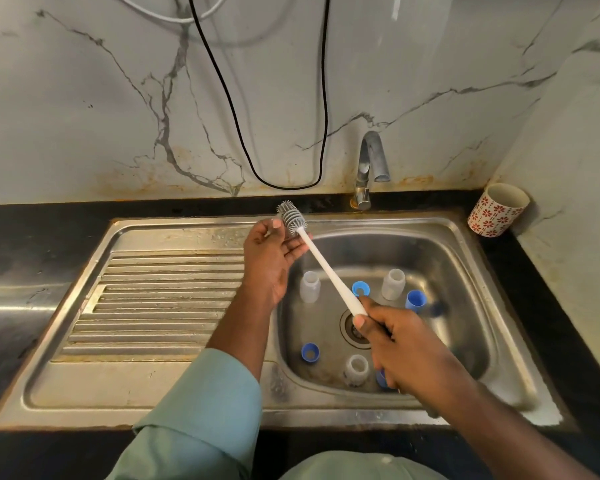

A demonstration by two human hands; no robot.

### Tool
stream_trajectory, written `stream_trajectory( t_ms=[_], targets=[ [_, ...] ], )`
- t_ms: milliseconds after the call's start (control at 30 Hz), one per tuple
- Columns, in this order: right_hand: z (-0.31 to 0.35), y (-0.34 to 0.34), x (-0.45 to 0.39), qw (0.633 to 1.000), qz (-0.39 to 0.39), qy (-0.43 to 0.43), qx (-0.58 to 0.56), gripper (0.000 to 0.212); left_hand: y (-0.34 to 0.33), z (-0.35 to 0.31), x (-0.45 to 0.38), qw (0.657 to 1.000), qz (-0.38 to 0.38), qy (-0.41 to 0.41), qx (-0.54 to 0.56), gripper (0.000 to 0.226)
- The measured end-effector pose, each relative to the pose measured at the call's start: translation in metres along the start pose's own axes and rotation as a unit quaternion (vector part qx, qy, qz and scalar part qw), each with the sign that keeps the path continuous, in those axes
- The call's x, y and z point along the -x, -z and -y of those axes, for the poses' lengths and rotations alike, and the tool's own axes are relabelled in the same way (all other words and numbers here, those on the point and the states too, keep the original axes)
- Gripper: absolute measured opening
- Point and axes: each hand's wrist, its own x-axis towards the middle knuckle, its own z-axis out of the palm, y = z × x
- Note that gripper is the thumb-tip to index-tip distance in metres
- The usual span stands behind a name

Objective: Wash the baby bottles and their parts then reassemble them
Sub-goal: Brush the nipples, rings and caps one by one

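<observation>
The right hand point(392, 336) grasps the white handle of the bottle brush point(321, 265) above the drain point(355, 332), while the left hand point(274, 251), fingers loose and released, cups beside the grey bristle head — apparently checking it. Three clear bottles point(309, 286) and blue caps point(415, 301) stand around the drain in the sink point(465, 258). Best next: wet the bristles under the tap point(371, 164) behind the drain, then take one bottle firmly before scrubbing — they look light and tippy.

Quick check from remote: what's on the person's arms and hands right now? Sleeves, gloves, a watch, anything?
Both hands are bare: no gloves, rings or watch show on the left hand or the right hand. The left forearm comes out of a pale green sleeve pushed up below the elbow. The right forearm shows bare to the frame edge.
</observation>
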Motion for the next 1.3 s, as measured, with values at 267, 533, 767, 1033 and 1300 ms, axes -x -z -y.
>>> stream_trajectory(
  t_ms=[267, 533, 767, 1033, 1300],
  targets=[
    [0.018, 0.013, 0.004, 1.000, -0.007, -0.016, -0.021, 0.015, -0.006, -0.001, -0.002, 0.990, -0.018, -0.037, -0.132, 0.022],
    [0.024, 0.006, 0.008, 0.999, -0.008, 0.006, -0.033, 0.015, -0.014, -0.005, -0.003, 0.998, -0.040, -0.037, -0.030, 0.015],
    [0.029, 0.005, 0.006, 0.999, 0.004, 0.003, -0.040, 0.015, -0.017, 0.004, 0.000, 0.996, -0.070, -0.058, -0.016, 0.031],
    [0.027, 0.006, 0.000, 1.000, -0.002, 0.005, -0.031, 0.016, -0.018, 0.006, -0.007, 0.990, -0.065, -0.105, -0.064, 0.045],
    [0.025, 0.009, 0.000, 0.999, -0.005, 0.006, -0.037, 0.016, -0.017, 0.022, -0.011, 0.974, -0.066, -0.159, -0.150, 0.044]
  ],
)
